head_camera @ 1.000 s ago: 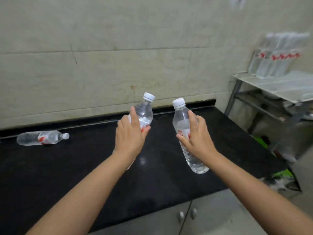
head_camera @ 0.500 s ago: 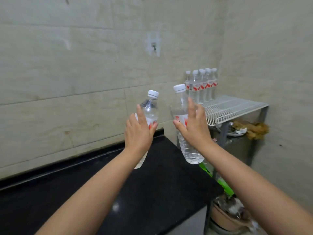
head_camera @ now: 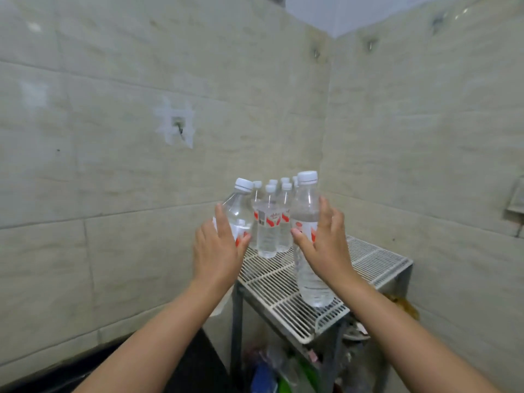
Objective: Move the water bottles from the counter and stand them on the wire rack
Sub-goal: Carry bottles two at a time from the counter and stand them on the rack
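My left hand (head_camera: 217, 252) grips a clear water bottle (head_camera: 237, 212) with a white cap and red-white label, tilted slightly right, held above the left edge of the white wire rack (head_camera: 286, 287). A second, upright bottle (head_camera: 307, 239) is held in my right hand (head_camera: 326, 245); its base hovers over the rack's near part, and I cannot tell if it touches. Several matching bottles (head_camera: 269, 225) stand upright in a cluster at the rack's back, close to the wall, just beyond both held bottles.
The rack stands on grey metal legs (head_camera: 236, 330) in the room's corner, tiled walls behind and to the right. The rack's right half (head_camera: 374, 263) carries nothing. Below it lies clutter and bags (head_camera: 280, 370). The black counter's end (head_camera: 195, 364) shows at bottom left.
I have turned right from the counter toward the rack and come close to it. Both hands have carried their bottles over the rack, near the standing cluster.
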The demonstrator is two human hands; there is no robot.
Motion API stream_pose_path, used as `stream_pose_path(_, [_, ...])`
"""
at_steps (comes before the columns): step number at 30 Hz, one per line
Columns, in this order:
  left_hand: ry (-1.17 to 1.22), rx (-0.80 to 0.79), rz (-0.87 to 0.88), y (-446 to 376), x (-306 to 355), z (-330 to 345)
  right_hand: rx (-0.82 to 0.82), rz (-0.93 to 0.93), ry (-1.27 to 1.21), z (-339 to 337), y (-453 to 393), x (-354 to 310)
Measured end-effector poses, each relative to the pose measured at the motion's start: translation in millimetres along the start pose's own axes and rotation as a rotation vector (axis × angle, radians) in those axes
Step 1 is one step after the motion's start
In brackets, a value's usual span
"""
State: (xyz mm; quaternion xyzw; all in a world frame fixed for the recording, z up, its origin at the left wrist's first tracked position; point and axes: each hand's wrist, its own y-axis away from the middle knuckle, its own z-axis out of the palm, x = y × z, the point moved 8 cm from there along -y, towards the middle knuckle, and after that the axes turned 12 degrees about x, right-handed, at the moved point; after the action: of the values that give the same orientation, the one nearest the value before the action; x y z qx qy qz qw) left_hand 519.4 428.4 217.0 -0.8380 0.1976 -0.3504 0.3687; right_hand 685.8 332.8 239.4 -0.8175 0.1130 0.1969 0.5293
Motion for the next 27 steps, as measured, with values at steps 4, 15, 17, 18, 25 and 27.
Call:
stream_pose_path(4, [0.042,-0.005,0.001,-19,13,48,0.003,0.027,-0.018,19,-38,56])
stream_pose_path(15, [0.010,0.111,-0.201,-39,42,187,-0.183,0.060,-0.264,131,-101,208])
stream_pose_path(17, [-0.010,0.154,-0.278,-44,48,207,-0.244,0.025,-0.337,154,-110,218])
stream_pose_path(18, [-0.018,0.188,-0.303,-47,51,214,-0.275,-0.007,-0.373,165,-112,220])
stream_pose_path(25, [-0.103,0.312,-0.377,-41,59,241,-0.338,-0.091,-0.616,186,-107,228])
stream_pose_path(27, [-0.111,0.327,-0.415,-35,57,243,-0.323,-0.092,-0.622,184,-107,234])
